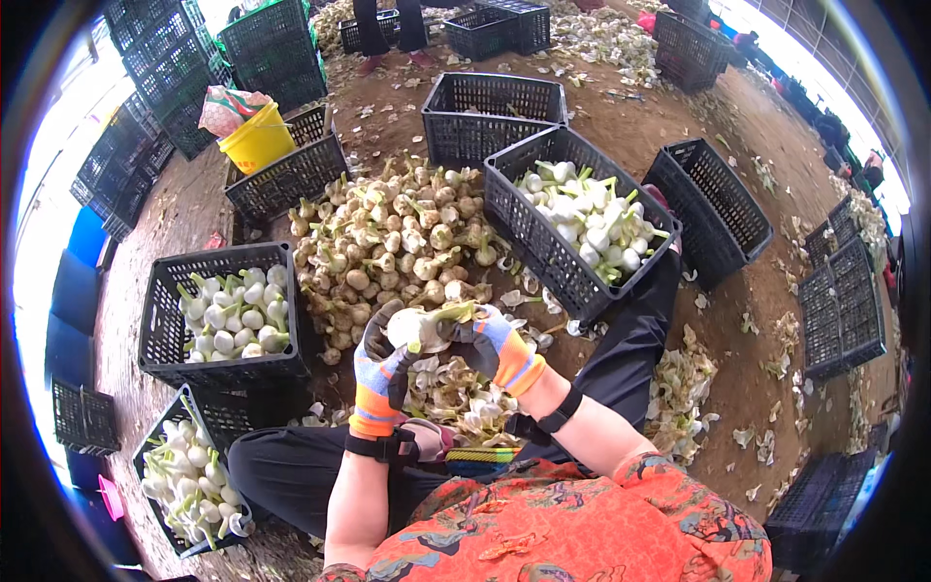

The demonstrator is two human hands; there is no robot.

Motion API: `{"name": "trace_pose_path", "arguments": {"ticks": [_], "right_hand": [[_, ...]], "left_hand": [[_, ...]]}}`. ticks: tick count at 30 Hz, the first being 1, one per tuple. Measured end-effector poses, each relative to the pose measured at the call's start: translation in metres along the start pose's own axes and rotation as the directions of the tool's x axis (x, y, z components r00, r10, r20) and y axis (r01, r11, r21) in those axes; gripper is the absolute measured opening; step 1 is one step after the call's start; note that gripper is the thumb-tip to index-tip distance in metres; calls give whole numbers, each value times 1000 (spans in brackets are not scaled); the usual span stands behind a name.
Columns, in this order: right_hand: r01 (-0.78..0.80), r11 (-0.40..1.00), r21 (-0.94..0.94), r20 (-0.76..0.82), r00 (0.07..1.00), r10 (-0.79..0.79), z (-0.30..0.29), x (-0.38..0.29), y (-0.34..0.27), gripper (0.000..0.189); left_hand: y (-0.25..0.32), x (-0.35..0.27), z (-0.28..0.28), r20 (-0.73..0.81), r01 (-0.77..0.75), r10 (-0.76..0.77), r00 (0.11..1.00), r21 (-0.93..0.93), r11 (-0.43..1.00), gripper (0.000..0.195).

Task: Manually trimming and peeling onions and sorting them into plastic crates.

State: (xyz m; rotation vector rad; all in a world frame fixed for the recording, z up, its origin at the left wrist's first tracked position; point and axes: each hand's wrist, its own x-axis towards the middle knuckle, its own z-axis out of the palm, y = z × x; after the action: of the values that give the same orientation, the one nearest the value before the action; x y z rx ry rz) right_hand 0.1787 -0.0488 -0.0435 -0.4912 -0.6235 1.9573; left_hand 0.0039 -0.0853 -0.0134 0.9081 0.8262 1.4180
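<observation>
Between my gloved hands is a garlic bulb [412, 330], its white body partly peeled and a green stem pointing right. My left hand [381, 364] grips the bulb from the left. My right hand [497, 346] pinches the outer skin and stem on the other side. Just beyond lies a heap of unpeeled brown garlic bulbs [393, 240]. Loose peeled skins [462, 400] cover the ground under my hands. Clean white bulbs fill part of a black plastic crate [218, 367] to the left, another crate [560, 284] to the right, and a third [142, 455] at lower left.
A yellow bucket [258, 142] with a patterned bag stands in a black crate [291, 185]. More crates stand at the back [494, 120] and right [709, 211]. Tall crate stacks [156, 69] rise at the far left. A person's legs [389, 29] show at the top.
</observation>
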Motion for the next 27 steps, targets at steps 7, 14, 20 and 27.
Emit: {"name": "trace_pose_path", "arguments": {"ticks": [7,14,20,27], "right_hand": [[-179,90,-980,-197,942,-272,-52,14,-35,49],[444,-167,-880,467,872,-143,57,-3,-51,27],[311,-560,-768,301,947,114,87,3,-45,28],[229,-187,-955,259,952,-161,51,18,-40,32]], "left_hand": [[16,-9,-8,14,28,-27,1000,-55,998,71],[0,-1,5,91,-87,52,994,440,894,63],[-17,-4,-5,154,-241,186,970,581,778,61],[3,-6,2,-7,40,-40,999,134,990,62]]}}
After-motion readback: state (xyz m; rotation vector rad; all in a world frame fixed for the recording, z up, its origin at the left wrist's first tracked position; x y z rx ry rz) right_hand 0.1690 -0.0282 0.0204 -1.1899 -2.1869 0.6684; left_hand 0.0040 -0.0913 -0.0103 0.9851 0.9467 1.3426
